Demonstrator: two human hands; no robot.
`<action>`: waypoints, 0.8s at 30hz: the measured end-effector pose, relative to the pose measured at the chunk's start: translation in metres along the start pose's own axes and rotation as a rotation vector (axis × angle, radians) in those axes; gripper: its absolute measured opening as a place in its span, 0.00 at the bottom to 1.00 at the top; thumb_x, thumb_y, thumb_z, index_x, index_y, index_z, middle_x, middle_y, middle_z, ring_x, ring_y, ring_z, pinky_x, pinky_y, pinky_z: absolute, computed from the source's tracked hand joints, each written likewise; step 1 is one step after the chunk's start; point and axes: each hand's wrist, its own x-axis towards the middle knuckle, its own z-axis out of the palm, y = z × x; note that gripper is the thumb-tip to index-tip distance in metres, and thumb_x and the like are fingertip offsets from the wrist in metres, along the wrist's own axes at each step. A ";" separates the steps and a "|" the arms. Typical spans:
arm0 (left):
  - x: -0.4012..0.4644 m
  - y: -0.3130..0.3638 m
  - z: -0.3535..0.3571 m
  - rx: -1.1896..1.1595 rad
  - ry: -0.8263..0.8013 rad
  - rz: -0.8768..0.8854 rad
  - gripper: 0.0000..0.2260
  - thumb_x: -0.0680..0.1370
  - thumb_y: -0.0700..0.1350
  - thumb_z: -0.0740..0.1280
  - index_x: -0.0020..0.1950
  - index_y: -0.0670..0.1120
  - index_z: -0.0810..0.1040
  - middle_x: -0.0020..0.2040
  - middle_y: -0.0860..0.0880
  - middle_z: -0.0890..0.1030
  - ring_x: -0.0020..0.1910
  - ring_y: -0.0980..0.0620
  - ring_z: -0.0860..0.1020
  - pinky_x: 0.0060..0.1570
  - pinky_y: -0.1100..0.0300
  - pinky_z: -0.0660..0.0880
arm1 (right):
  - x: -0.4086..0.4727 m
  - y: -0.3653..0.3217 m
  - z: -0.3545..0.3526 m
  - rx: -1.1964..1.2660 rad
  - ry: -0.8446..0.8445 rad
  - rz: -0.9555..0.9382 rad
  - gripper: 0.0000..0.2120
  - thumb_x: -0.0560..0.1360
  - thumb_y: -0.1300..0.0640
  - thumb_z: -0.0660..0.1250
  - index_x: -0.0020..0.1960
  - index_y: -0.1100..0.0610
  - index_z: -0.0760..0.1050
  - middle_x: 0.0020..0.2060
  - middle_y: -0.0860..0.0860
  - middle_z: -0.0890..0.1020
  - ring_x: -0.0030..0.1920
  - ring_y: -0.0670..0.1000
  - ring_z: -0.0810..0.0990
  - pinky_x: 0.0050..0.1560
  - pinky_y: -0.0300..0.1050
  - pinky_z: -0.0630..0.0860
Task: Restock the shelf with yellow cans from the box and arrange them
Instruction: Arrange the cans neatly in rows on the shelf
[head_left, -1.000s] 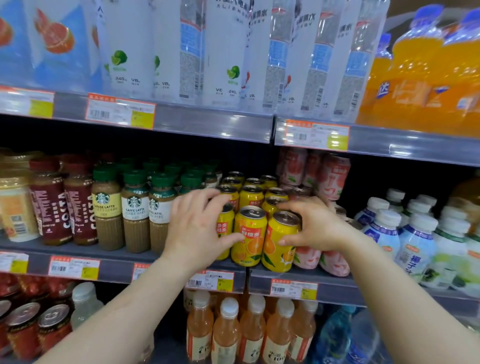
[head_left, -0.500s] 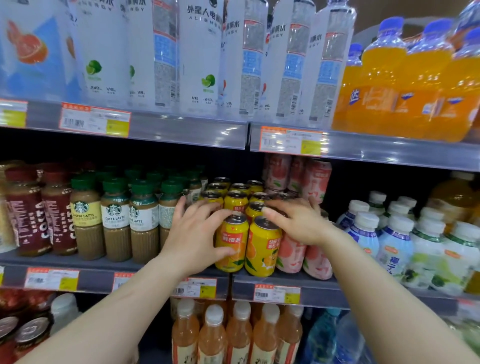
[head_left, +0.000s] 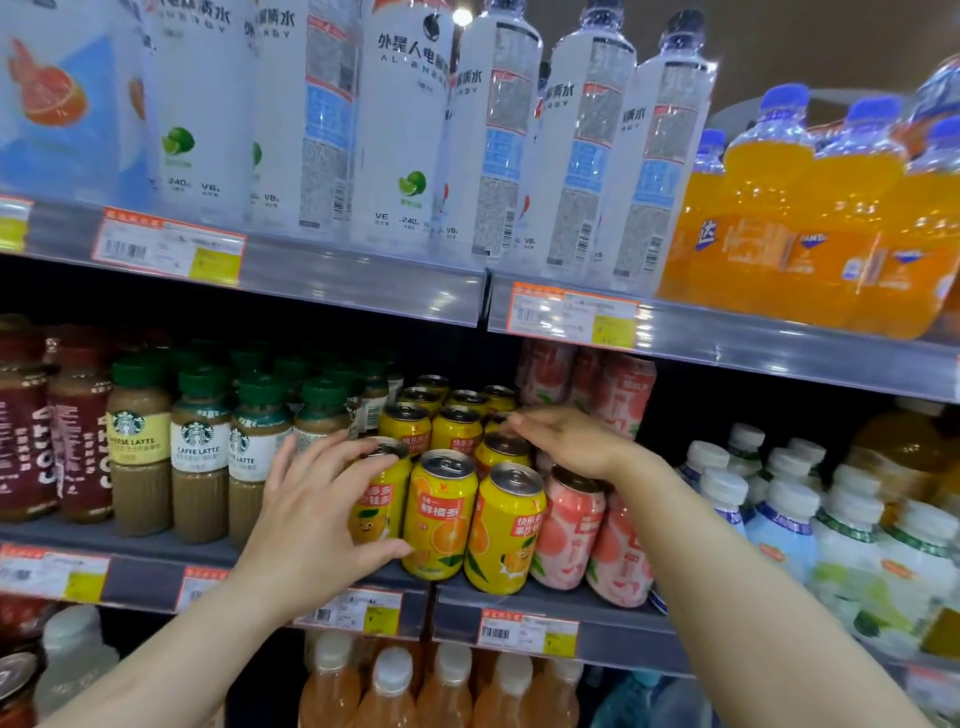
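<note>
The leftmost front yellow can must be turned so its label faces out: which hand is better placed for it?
Left. The left hand already grips that can; the right hand hovers over the cans behind.

The yellow cans (head_left: 439, 514) carry red label blocks, orange-fruit pictures, green leaves and silver tops. At three o'clock of them, the pink cans (head_left: 569, 530) show peach pictures with green leaves. At nine o'clock, the latte bottles (head_left: 200, 452) are beige-brown with dark green caps and white labels. At one o'clock, the soda bottles (head_left: 779, 228) are bright orange with blue caps.
</note>
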 end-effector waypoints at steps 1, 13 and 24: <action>0.001 0.000 0.001 -0.017 0.013 -0.003 0.37 0.63 0.73 0.62 0.66 0.54 0.74 0.64 0.53 0.75 0.69 0.50 0.64 0.72 0.42 0.49 | 0.005 -0.001 0.001 0.022 0.016 -0.019 0.18 0.79 0.40 0.59 0.63 0.46 0.78 0.63 0.45 0.78 0.64 0.46 0.75 0.66 0.43 0.70; 0.006 0.000 0.002 -0.118 0.056 -0.024 0.37 0.62 0.74 0.64 0.67 0.57 0.72 0.63 0.62 0.70 0.68 0.60 0.62 0.73 0.50 0.45 | 0.070 -0.011 0.010 -0.408 -0.020 -0.244 0.31 0.69 0.36 0.71 0.70 0.42 0.71 0.69 0.52 0.74 0.68 0.53 0.70 0.68 0.46 0.67; -0.001 0.001 0.008 -0.177 0.062 -0.040 0.39 0.62 0.74 0.65 0.68 0.59 0.67 0.64 0.62 0.69 0.68 0.61 0.62 0.74 0.52 0.42 | 0.085 -0.016 0.025 -0.227 -0.010 -0.206 0.19 0.68 0.51 0.78 0.58 0.50 0.81 0.58 0.47 0.79 0.60 0.50 0.77 0.61 0.44 0.73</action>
